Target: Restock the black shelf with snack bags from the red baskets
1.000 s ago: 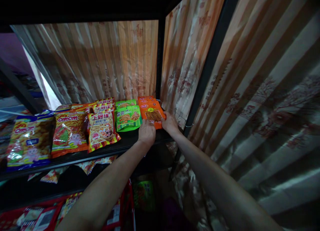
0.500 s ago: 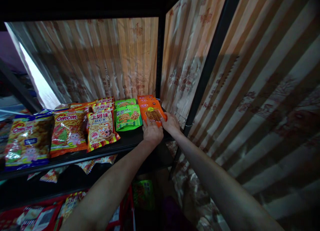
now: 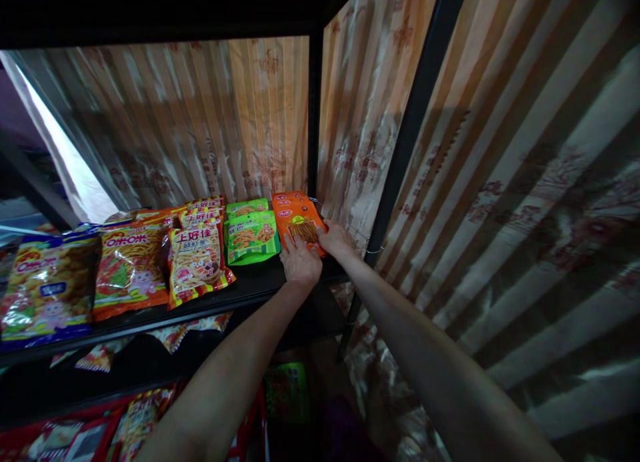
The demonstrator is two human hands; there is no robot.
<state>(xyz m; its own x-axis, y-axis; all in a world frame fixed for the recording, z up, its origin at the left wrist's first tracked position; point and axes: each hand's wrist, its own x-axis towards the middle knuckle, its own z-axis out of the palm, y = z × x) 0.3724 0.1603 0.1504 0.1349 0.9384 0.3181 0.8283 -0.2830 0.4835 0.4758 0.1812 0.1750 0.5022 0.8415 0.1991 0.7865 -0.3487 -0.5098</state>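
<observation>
Orange snack packets point(image 3: 295, 215) lie overlapped in a row at the right end of a black shelf point(image 3: 260, 280). My left hand point(image 3: 301, 261) rests on the lower part of the front packet, its fingers spread over the picture. At that packet's right edge is my right hand point(image 3: 336, 239), with its fingertips on the edge and the thumb side partly hidden. Just left of the orange packets lie green snack bags point(image 3: 251, 235), which neither hand touches.
Red-and-yellow bags point(image 3: 196, 259), an orange noodle-snack bag point(image 3: 131, 265) and a blue-edged bag point(image 3: 49, 289) fill the shelf's left. A black post point(image 3: 413, 115) and striped curtain stand right. Below are red crates point(image 3: 100, 425) and a green bag point(image 3: 287, 392).
The view has shifted slightly, so the shelf goods appear a little further left. My hands remain at the front orange packet, with the left fingers a bit more spread.
</observation>
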